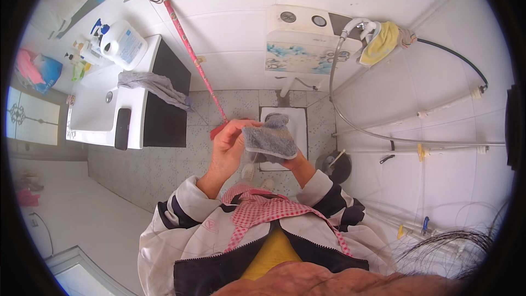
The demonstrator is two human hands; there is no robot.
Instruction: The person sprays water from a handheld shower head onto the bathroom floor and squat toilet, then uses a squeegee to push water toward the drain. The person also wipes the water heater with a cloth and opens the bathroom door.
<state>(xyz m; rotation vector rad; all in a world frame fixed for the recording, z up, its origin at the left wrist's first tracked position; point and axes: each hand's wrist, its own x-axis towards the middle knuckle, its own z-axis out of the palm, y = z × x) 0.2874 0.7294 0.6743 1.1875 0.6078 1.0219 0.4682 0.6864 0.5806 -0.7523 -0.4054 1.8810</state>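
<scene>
Two hands met over a grey cloth (270, 138) held up in front of the person's chest, above the tiled bathroom floor (164, 164). The left hand (229, 145) had its fingers curled together, pinching the cloth's left edge — thumb and fingertips clamped on the fabric. The right hand (290, 160) was mostly hidden beneath the cloth; it gripped the lower right part, though how its fingers lay could not be told. Just behind the cloth sat a white squat toilet pan (298, 123) set into the floor, and near it to the right a dark round bucket (335, 167) with a stick in it. A red-handled mop (193, 57) leaned against the white wall tiles, its head just left of the left hand. Further left stood a white washbasin (93, 118) on a dark cabinet — another grey rag (153, 85) draped over its edge, a large white bottle (123, 44) beside it.
</scene>
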